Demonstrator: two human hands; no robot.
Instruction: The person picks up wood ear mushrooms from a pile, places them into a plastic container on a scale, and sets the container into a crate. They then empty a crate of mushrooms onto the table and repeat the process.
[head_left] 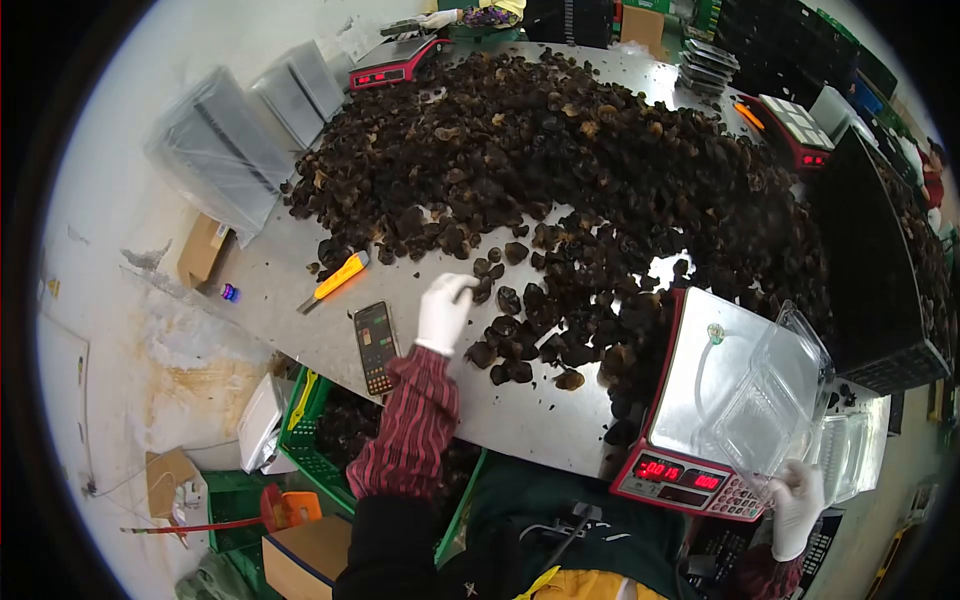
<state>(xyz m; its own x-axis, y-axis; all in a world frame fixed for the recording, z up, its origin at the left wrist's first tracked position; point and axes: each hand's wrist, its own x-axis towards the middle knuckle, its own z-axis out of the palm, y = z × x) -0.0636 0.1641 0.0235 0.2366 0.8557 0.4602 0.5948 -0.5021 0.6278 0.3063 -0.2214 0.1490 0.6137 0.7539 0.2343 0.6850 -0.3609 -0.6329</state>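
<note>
A large heap of dark brown wood ear mushrooms (pixel 520 130) covers much of the metal table, with loose pieces spread toward me. My left hand (pixel 445 312), in a white glove, is over the near edge of the loose pieces. Its fingers are bent and slightly apart, beside a small mushroom piece (pixel 482 291). At the right, my gloved right hand (pixel 797 508) pinches the near edge of a clear plastic box (pixel 760 410). That box lies tilted on the steel pan of a red scale (pixel 690 375), whose red digits are lit.
A phone (pixel 376 348) and a yellow utility knife (pixel 335 282) lie left of my left hand. Stacked clear boxes (pixel 225 150) stand at the far left. A black crate (pixel 870 250) rises at the right. Below the table edge is a green crate (pixel 325 470). Another person's gloved hand (pixel 440 19) shows at the back.
</note>
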